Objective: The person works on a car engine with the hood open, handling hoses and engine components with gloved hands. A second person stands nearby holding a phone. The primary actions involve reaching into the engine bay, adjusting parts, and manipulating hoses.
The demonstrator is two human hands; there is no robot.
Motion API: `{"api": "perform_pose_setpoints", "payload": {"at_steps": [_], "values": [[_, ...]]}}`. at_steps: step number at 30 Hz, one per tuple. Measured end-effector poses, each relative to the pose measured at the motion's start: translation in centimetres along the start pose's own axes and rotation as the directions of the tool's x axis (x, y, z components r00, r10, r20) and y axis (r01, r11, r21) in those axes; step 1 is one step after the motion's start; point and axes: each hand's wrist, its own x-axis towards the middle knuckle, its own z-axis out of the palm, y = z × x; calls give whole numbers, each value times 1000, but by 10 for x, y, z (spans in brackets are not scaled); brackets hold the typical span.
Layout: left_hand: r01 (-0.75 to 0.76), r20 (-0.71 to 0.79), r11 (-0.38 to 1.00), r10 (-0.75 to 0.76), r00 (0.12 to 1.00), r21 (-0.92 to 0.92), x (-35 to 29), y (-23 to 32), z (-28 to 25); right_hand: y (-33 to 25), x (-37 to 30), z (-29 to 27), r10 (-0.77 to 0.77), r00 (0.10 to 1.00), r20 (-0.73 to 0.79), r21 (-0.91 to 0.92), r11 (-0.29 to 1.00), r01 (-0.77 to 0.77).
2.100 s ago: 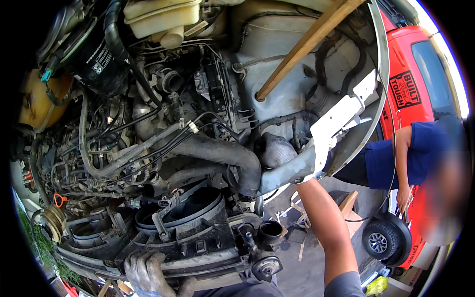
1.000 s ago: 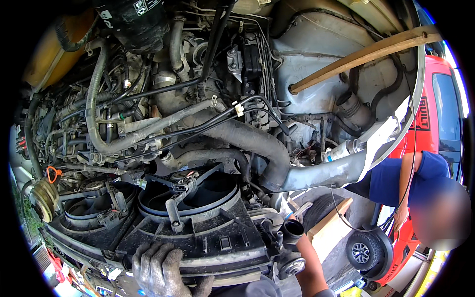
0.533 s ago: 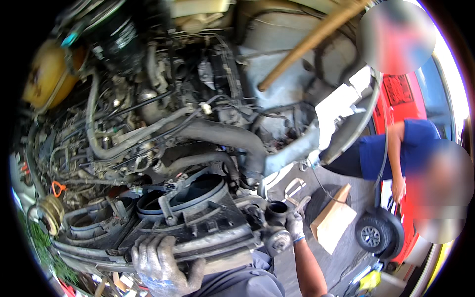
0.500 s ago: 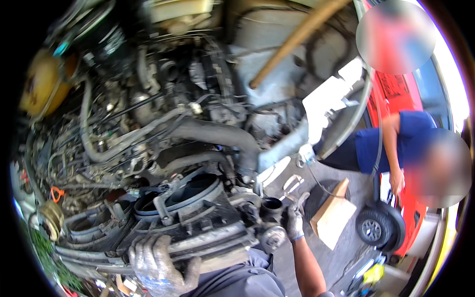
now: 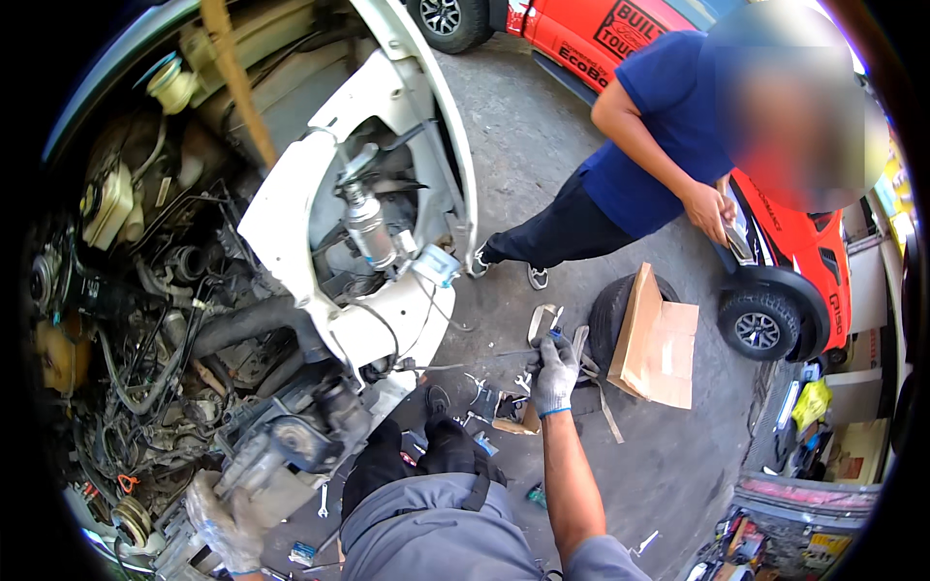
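My gloved left hand (image 5: 228,523) lies low at the left, blurred, its fingers gripping the edge of the grey fan housing (image 5: 281,450) at the front of the open engine bay (image 5: 145,320). My gloved right hand (image 5: 554,373) is stretched out over the concrete to the right of the car. Its fingers curl around a small blue-handled tool (image 5: 555,335) that pokes out above them. Just below this hand, several loose tools (image 5: 484,402) lie on the ground. My grey-trousered knees fill the lower middle.
The car's white fender (image 5: 320,213) and a wooden prop stick (image 5: 232,77) stand at the upper left. A person in a blue shirt (image 5: 668,126) stands by a red vehicle (image 5: 785,228). A folded cardboard box (image 5: 659,339) leans on a tyre (image 5: 605,315). Cluttered tool trays (image 5: 794,523) sit at the lower right.
The view has swung right, from the engine to the ground beside the car. My right hand has left the engine front and reached out over the scattered tools. My left hand stays on the fan housing.
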Motion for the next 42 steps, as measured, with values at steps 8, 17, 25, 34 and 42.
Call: {"api": "perform_pose_setpoints", "payload": {"at_steps": [8, 17, 25, 34, 42], "values": [[109, -20, 992, -108, 994, 57, 7, -21, 10, -31, -9, -7, -29, 954, 298, 12, 1000, 27], [104, -1, 995, -104, 995, -9, 18, 2, 6, 77, 69, -38, 350, 917, 191, -132, 935, -330], [203, 70, 979, -201, 977, -28, 18, 11, -1, 177, 81, -62, 591, 800, 104, 98, 794, -600], [167, -18, 984, -168, 986, -59, 19, 10, 5, 215, 115, -106, 492, 871, -7, 320, 826, -464], [152, -30, 988, -153, 988, -13, 17, 2, 0, 128, -4, 1, -286, 868, 405, -756, 429, 494]]}}
